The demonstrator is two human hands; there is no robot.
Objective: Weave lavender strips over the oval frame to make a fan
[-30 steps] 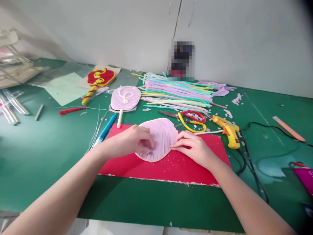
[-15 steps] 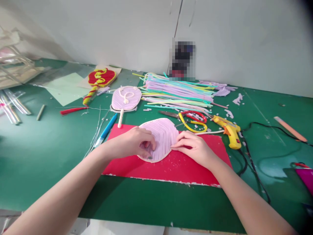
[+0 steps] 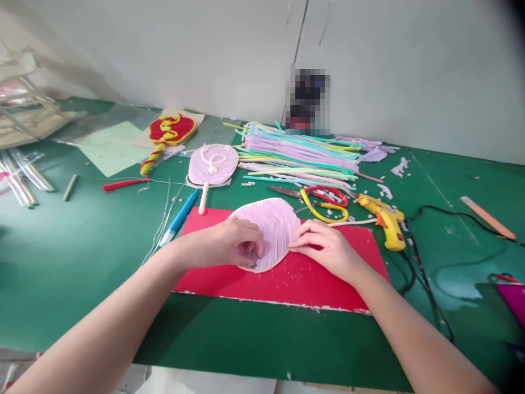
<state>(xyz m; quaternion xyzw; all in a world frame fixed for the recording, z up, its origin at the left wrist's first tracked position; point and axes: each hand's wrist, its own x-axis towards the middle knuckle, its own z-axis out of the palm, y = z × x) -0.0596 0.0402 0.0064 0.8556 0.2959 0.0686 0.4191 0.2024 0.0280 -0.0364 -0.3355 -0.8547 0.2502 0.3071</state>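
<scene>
A rounded piece covered in lilac strips (image 3: 273,227) lies on a red sheet (image 3: 295,279) on the green table. My left hand (image 3: 223,243) rests on its left side with fingers curled, pinching at the strips near the lower edge. My right hand (image 3: 324,246) presses its fingertips flat on the piece's right edge, fingers together. A finished lilac piece with a white cord handle (image 3: 213,164) lies further back. A red and yellow one (image 3: 170,130) sits behind that.
A heap of pastel strips (image 3: 299,156) lies at the back. Scissors with red and yellow handles (image 3: 324,202), a yellow glue gun (image 3: 383,219) with a black cable (image 3: 426,290), a blue pen (image 3: 178,218) and an orange stick (image 3: 488,218) lie around. Clear packets (image 3: 22,175) sit far left.
My left hand's fingers shifted slightly right along the lower edge of the lilac piece. The right hand stays where it was.
</scene>
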